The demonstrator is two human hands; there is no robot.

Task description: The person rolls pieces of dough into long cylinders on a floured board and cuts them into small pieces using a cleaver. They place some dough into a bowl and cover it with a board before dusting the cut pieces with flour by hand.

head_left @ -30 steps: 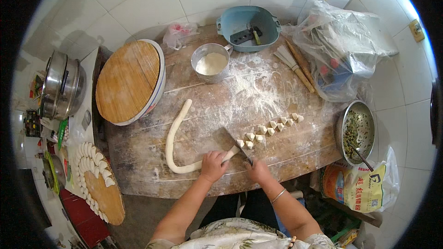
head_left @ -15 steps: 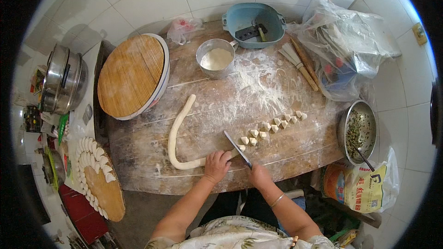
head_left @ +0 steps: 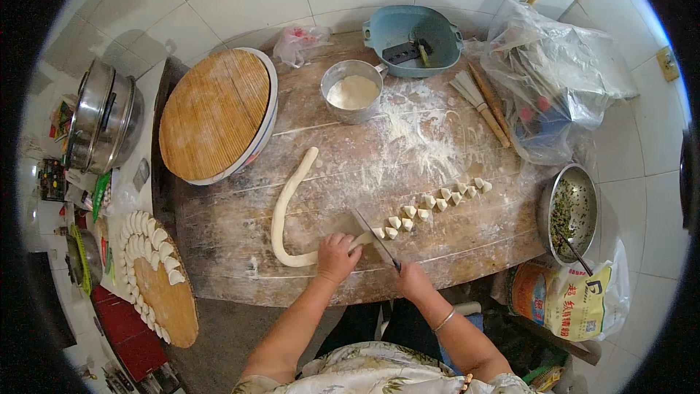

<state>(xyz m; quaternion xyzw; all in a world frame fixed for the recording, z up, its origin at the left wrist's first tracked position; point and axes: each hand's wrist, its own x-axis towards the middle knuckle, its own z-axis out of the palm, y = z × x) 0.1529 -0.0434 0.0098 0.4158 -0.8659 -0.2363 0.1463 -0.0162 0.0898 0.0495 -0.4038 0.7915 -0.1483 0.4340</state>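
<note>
My left hand [head_left: 337, 255] pins the dough rope [head_left: 286, 208] steady; my right hand [head_left: 412, 281] grips the knife [head_left: 373, 237] at its end, cutting pieces [head_left: 430, 204].

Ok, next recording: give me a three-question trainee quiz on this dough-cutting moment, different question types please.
1. True or false: the right hand holds the knife with its blade at the end of the dough rope.
2. Multiple choice: where do the cut dough pieces lie? A) in the blue basin B) in a row on the wooden table, to the right of the knife C) on the round bamboo lid
3. Short answer: what does the left hand rest on?

Key: 1 true; 2 B; 3 the dough rope, near its cut end.
</note>
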